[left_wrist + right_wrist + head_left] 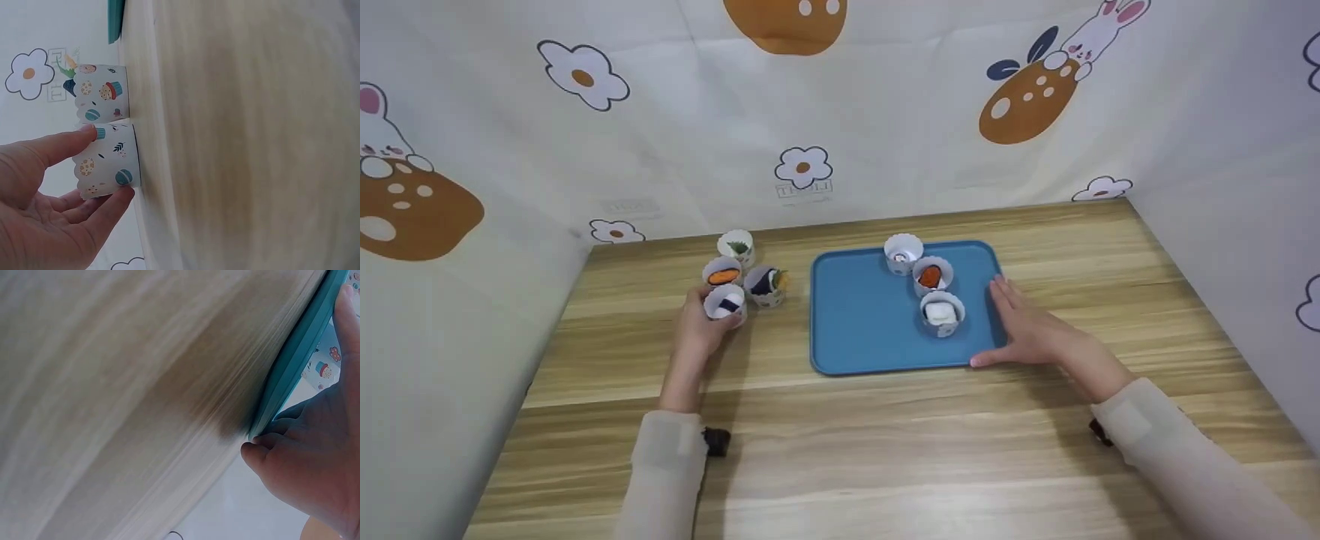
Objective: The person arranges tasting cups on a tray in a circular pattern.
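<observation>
My left hand (699,324) holds a paper baking cup (726,306) between thumb and fingers. A white piece with a dark band, like toy sushi, sits in this cup; the left wrist view shows the printed side (107,160). Close around it stand a cup with an orange-topped piece (723,274), a cup with green leaf (736,247) and a cup with a dark-wrapped piece (767,285). My right hand (1031,330) spans the near right corner of the blue tray (862,322), thumb at the front edge and extended fingers along the right rim.
Three cups stand in the tray's right half: one with a small white piece (903,253), one with a red-orange piece (933,277), one with a white block (942,315). The wooden table (870,442) meets a patterned cloth (885,150) behind.
</observation>
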`<act>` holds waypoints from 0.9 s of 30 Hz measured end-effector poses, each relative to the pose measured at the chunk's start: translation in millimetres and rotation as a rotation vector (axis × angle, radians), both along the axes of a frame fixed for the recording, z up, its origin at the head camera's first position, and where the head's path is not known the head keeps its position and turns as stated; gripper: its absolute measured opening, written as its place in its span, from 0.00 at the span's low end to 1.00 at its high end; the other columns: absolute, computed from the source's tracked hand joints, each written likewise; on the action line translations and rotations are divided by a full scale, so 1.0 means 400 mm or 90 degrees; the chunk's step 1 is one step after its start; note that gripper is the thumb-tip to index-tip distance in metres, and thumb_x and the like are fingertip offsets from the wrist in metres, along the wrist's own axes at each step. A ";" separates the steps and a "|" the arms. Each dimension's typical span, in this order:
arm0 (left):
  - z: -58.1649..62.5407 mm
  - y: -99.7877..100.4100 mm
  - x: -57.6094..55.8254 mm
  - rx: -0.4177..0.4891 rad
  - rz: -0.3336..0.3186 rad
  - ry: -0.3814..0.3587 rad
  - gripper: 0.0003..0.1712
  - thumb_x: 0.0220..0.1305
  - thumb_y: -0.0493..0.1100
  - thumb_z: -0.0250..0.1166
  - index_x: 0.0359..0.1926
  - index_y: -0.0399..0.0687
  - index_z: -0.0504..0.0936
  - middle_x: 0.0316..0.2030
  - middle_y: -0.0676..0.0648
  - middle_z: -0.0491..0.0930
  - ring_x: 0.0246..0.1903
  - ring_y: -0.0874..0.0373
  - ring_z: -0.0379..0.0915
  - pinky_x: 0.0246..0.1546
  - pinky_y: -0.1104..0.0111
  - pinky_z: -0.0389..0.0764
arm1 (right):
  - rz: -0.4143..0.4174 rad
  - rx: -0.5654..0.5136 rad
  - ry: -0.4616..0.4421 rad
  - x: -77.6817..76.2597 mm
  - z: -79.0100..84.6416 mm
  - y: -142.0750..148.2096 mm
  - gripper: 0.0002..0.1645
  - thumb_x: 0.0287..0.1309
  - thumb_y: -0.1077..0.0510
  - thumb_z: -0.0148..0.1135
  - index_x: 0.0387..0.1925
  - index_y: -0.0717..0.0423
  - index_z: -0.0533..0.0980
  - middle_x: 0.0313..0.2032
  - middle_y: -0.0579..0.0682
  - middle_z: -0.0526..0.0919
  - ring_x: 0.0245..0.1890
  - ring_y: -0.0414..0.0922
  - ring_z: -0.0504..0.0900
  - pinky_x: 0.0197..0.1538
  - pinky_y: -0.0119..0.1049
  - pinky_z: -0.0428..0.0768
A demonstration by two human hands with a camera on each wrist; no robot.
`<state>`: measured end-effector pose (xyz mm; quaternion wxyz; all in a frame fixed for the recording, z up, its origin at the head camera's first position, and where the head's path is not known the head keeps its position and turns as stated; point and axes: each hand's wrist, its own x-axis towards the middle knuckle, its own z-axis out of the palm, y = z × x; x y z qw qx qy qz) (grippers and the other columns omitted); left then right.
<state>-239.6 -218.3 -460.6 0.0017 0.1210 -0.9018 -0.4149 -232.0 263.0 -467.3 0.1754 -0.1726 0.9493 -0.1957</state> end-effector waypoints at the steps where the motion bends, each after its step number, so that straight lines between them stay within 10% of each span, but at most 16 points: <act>1: 0.000 0.000 0.000 0.001 0.001 -0.001 0.39 0.60 0.36 0.68 0.67 0.29 0.60 0.66 0.26 0.66 0.66 0.34 0.63 0.70 0.48 0.63 | -0.001 0.001 0.000 0.000 0.000 0.000 0.83 0.42 0.24 0.71 0.77 0.68 0.35 0.78 0.68 0.33 0.78 0.65 0.35 0.76 0.63 0.46; 27: 0.006 -0.005 0.009 -0.009 -0.011 -0.010 0.31 0.63 0.37 0.66 0.63 0.32 0.64 0.65 0.27 0.68 0.66 0.36 0.64 0.69 0.48 0.64 | -0.004 0.005 0.001 -0.001 -0.004 0.002 0.84 0.40 0.23 0.71 0.77 0.68 0.35 0.78 0.67 0.32 0.78 0.65 0.34 0.76 0.63 0.45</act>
